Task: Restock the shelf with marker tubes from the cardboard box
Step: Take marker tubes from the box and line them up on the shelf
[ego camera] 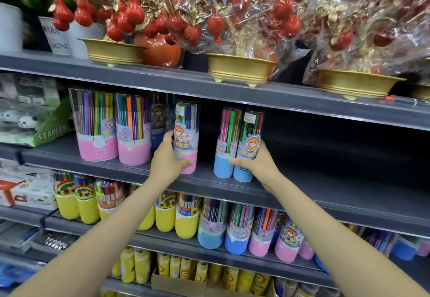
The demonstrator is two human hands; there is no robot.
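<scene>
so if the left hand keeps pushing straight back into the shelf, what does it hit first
Probably the dark blue tube just behind the pink tube that the left hand holds. Depth is hard to judge, so there may be some gap between them.

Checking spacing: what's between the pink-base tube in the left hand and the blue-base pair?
Nothing: head view shows bare dark shelf between pink-base tube and blue-base pair.

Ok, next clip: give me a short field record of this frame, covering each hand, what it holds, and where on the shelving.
left hand: grips pink-based marker tube, upright on middle shelf
right hand: grips two blue-based marker tubes, side by side, upright on same shelf
shelf neighbours: two larger pink-based tubs to the left
shelf right part: dark, no tubes visible
above: gold bowls of red ornaments
cardboard box: not identifiable
</scene>
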